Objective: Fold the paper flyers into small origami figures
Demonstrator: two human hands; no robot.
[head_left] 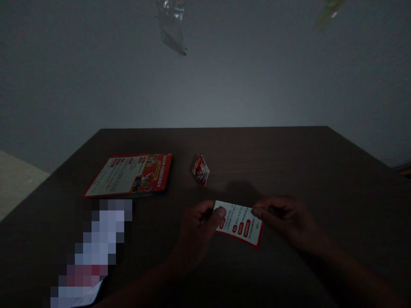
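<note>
Between my two hands is a small piece of printed paper (pixel 239 222), white with red labels and a red lower edge. My left hand (pixel 199 231) pinches its left end, thumb on top. At the upper right corner, my right hand (pixel 289 220) grips it between thumb and fingertips. The paper is held over the table, bowed slightly. Beyond my hands a small folded red paper piece (pixel 201 170) with a picture on it rests on the tabletop. To the left lies a stack of red and white printed sheets (pixel 128 175).
The dark wooden table (pixel 272 154) reaches back to a grey wall (pixel 244 77). A pixelated, bright, long object (pixel 96 244) lies at the front left. A clear plastic bag (pixel 173 28) hangs on the wall. The room is dim.
</note>
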